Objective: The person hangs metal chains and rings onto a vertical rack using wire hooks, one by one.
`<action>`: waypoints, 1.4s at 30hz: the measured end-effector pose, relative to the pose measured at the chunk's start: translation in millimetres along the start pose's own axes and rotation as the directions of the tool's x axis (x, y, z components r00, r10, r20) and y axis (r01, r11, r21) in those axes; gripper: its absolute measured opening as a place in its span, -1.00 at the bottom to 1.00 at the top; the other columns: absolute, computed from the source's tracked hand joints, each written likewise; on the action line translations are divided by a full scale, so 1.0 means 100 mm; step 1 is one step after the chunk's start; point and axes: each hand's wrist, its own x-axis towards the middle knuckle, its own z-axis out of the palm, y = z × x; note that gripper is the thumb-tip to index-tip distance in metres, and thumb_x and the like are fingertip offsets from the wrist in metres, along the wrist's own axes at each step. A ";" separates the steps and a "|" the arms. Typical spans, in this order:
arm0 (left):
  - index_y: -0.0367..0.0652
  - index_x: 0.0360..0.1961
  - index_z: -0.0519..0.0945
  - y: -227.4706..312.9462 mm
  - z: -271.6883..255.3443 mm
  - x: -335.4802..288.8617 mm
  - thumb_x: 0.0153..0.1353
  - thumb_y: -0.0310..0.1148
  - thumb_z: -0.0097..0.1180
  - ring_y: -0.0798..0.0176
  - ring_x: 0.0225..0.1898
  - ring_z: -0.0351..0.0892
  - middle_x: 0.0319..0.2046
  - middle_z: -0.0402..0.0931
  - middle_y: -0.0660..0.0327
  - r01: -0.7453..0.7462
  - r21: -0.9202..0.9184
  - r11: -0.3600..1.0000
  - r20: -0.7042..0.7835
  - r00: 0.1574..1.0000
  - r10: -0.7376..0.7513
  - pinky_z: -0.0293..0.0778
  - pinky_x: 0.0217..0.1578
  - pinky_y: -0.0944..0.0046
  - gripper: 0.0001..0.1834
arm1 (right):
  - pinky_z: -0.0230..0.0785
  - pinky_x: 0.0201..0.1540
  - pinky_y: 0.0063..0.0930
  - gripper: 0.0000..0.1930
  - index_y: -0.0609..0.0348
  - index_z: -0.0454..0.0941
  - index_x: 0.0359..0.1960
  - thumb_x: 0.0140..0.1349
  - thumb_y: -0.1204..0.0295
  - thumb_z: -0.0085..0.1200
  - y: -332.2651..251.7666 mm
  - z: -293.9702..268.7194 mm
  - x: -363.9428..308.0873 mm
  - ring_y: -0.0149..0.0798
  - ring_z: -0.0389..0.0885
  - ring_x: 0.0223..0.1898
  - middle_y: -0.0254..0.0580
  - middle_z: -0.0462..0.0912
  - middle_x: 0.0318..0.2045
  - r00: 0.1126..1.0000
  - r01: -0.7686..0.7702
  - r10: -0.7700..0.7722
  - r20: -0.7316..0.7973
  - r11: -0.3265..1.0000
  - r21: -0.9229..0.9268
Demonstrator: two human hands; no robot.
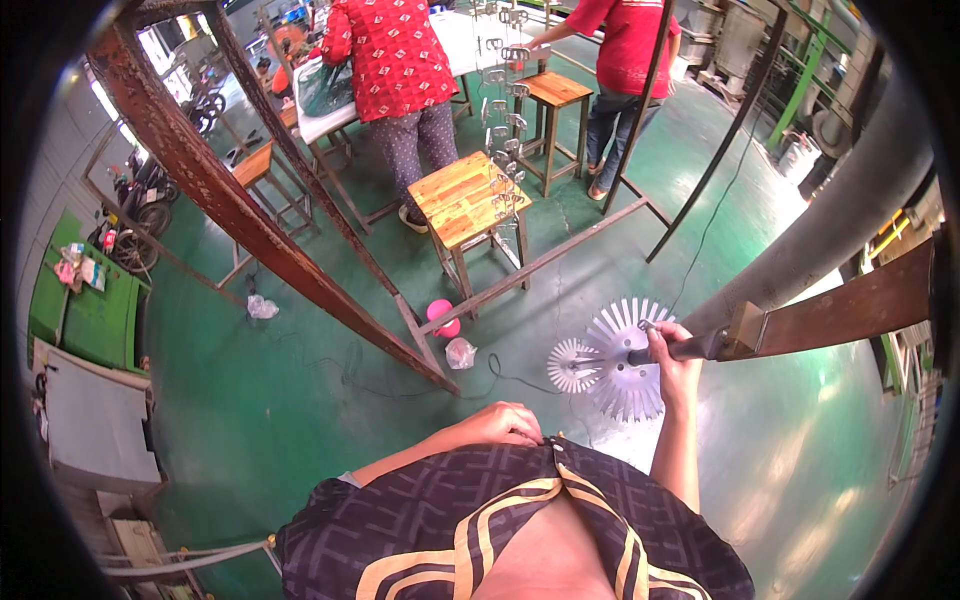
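Note:
My right hand is closed, its fingers round a small grey metal piece whose kind I cannot make out. It is right beside a dark shaft. Near the shaft's end shows a large pale disc with slotted, finger-like edges, and a smaller slotted disc lies to its left. My left hand is held in front of my dark patterned shirt, its fingers curled in. What that hand holds, if anything, is hidden.
Rusty metal frame posts stand ahead, with strings of metal clips hanging beyond. Wooden stools, a pink bucket, plastic bags and cables are on the green floor. Two people in red stand by a white table. A brown beam reaches in from the right.

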 end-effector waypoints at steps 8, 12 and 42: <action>-0.22 -0.24 0.59 -0.20 -0.35 0.15 0.02 -0.46 0.05 0.13 -0.20 0.52 -0.31 0.54 0.10 0.157 -0.087 0.984 0.063 0.986 -0.152 0.37 -0.10 0.22 -0.76 | 0.19 -0.52 -0.70 -0.87 0.34 0.52 -0.33 0.12 0.52 0.12 0.09 0.17 0.44 -0.56 0.34 -0.59 -0.40 0.46 -0.59 0.999 -0.008 0.001 0.041 0.986 0.168; -0.27 -0.20 0.56 -0.13 -0.62 0.25 0.00 -0.57 -0.01 0.12 -0.18 0.55 -0.31 0.56 0.07 0.156 -0.032 0.987 0.062 0.986 -0.154 0.39 -0.05 0.21 -0.71 | 0.17 -0.52 -0.66 -0.86 0.36 0.48 -0.32 0.11 0.54 0.10 0.08 0.29 0.58 -0.52 0.34 -0.59 -0.35 0.46 -0.58 1.000 -0.023 0.022 0.006 0.981 0.193; -0.28 -0.51 0.59 0.14 -1.41 1.72 -0.11 -0.47 0.33 0.46 -0.48 0.49 -0.55 0.55 0.27 0.131 -0.566 0.814 -0.352 0.854 -0.382 0.38 -0.41 0.47 -0.84 | 0.15 -0.60 -0.63 -0.87 0.23 0.57 -0.39 0.01 0.49 0.21 0.10 0.59 0.77 -0.57 0.33 -0.64 -0.45 0.43 -0.68 0.989 0.000 0.006 0.149 0.999 -0.041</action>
